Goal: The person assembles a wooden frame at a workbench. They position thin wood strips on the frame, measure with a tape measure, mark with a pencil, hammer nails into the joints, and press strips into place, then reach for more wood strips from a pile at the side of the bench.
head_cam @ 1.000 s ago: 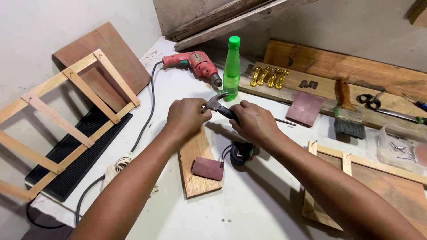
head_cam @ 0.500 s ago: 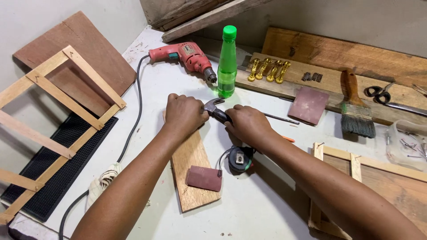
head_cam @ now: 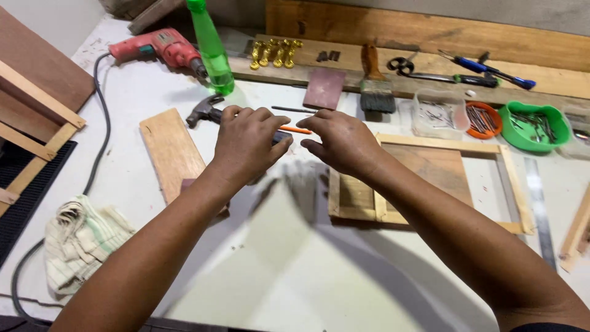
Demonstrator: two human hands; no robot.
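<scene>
I have both hands low over the white workbench point(head_cam: 295, 276), close together. My left hand point(head_cam: 249, 144) is curled over the handle of the hammer point(head_cam: 206, 112), fingers bent down around it so it looks gripped, though the palm hides most of the handle and I cannot tell how firm the hold is. The hammer's metal head pokes out to the left of my knuckles, lying just above the flat wooden board point(head_cam: 172, 154). My right hand point(head_cam: 341, 141) is half open, fingers loosely bent, holding nothing that I can see; its fingertips sit just beside the left hand, and a thin orange pencil point(head_cam: 297, 130) lies between the two.

From here I see a few ways this could turn bad. The two hands are so close that if I lift or swing the hammer, my right fingers could get caught, simply because they are in its path. The green bottle point(head_cam: 212, 49) stands upright right behind the hammer head, near the red drill point(head_cam: 163, 46), and a backward pull could tip it over. The pencil could roll away or get pressed under my palm. To my right the wooden frame point(head_cam: 430, 181) lies under my forearm, and leaning on it could shift it toward the open tubs of nails point(head_cam: 439, 114) near the paintbrush point(head_cam: 376, 86). The drill's cable point(head_cam: 101, 123) runs past the cloth point(head_cam: 83, 240), a likely snag for my left elbow
</scene>
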